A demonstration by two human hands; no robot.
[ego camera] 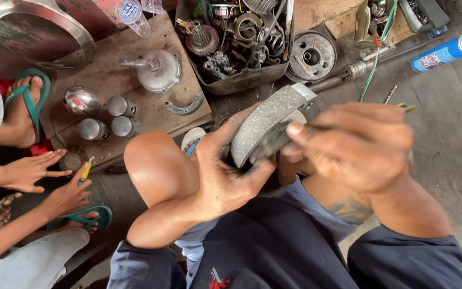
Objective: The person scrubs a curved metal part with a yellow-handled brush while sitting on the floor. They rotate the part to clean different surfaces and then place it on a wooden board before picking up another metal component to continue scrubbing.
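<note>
The left hand [225, 171] grips a curved grey brake shoe [266, 126] at centre frame, fingers wrapped under it. The right hand [356, 144], at three o'clock, is closed on a thin tool, mostly hidden and blurred. At nine o'clock, another person's two hands [49, 182] rest by a yellow-handled tool [85, 171]. Farther, at eleven o'clock, a wooden board [108, 75] carries three metal cylinders [118, 118]. At twelve, a tray of parts [236, 53]; at two, a blue spray can [445, 52] on concrete floor.

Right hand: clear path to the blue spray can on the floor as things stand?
Probably not at once: the right hand is busy with a tool against the brake shoe. The floor toward the blue spray can looks free, but the can lies well away.
</note>
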